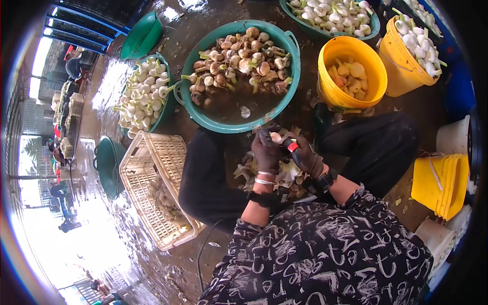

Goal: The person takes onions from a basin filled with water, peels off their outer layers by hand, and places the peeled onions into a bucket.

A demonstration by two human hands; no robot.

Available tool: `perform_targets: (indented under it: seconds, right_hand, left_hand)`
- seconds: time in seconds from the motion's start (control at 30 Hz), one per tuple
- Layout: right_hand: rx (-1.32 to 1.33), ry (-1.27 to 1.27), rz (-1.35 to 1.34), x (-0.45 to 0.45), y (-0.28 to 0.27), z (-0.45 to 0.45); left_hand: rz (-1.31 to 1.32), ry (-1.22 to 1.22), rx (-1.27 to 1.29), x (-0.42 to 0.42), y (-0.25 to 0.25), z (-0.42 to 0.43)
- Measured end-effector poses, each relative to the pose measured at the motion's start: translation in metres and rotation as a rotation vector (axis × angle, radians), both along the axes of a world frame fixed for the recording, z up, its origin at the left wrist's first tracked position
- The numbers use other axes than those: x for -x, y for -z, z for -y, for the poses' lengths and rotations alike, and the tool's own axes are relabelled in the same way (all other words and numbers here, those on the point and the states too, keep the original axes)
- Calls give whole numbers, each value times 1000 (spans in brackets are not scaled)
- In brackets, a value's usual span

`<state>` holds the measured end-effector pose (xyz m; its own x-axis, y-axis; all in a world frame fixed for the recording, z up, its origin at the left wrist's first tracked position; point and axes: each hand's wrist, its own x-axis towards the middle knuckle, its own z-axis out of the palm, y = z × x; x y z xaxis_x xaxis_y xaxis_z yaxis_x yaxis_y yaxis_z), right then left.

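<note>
Both of my hands are in dark brown gloves, close together above my lap. My left hand [267, 150] is closed around a pale garlic bulb [275, 137]. My right hand [306, 155] grips a small tool with a red and black handle [292, 146] against the bulb; its working end is hidden. Beneath them lies a heap of papery garlic peelings [290, 173]. Just beyond stands a large green tub [223, 124] of brownish, unpeeled garlic bulbs [239, 61], with dark residue at its near side.
A yellow bucket [325, 68] holding several pale bulbs stands ahead right, beside another yellow bucket [401, 79] of white garlic. White bulbs fill a green basin [165, 109] on the left. A cream crate [137, 173] with peelings leans near my left knee. Stacked yellow containers [439, 185] sit right.
</note>
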<state>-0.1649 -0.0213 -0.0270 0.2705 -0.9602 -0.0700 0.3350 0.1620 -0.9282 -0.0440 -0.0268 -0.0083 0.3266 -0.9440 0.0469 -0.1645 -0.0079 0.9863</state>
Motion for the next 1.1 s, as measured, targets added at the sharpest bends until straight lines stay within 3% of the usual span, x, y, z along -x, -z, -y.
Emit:
perform_targets:
  seconds: [0.13,0.2,0.23,0.27,0.33,0.37,0.5,0.63,0.7,0.77,0.83,0.87,0.9,0.93,1.0,1.03,1.07,1.1]
  right_hand:
    - [56,65,-189,-3,-5,-1]
    - [158,116,-304,-1,-8,3]
    - [257,164,-419,1,-10,5]
    - [255,165,-420,3,-12,5]
    - [275,161,-582,4,-23,7]
    - [275,158,-580,5,-28,7]
    - [570,183,-789,5,-34,8]
    - [650,211,-818,8,-34,7]
    - [657,218,-804,8,-34,7]
    - [663,228,-792,8,-30,7]
    - [343,174,-544,7,-15,5]
    - [345,172,-544,5,-13,5]
    - [215,162,-423,3,-11,4]
    - [85,152,-301,2,-10,5]
    - [-17,137,-184,4,-5,10]
    - [-125,110,-67,5,-2,9]
    - [-129,107,-66,4,1,9]
    - [-216,107,-7,4,4,11]
  left_hand:
    - [192,97,-58,-19,-7,3]
    - [-369,-95,-176,-21,-28,4]
    - [-554,-77,-217,-31,-20,1]
    - [-554,-76,-219,-30,-18,-4]
    - [16,46,-54,-24,-32,-10]
    - [135,81,-163,-22,-42,-15]
    - [370,79,-196,-19,-41,-14]
    - [281,153,-301,-29,-34,-11]
    - [32,153,-342,-34,-25,-10]
    - [-49,133,-363,-35,-24,-11]
    - [-133,111,-383,-42,-10,-12]
    - [73,41,-349,-54,21,-11]
    - [279,-30,-313,-58,21,-10]
    - [280,-31,-310,-63,20,-11]
    - [207,-84,-609,-65,3,-14]
    - [-14,-72,-677,-55,-31,-14]
    - [-14,-76,-681,-54,-29,-16]
    - [-67,-15,-408,-52,-25,-15]
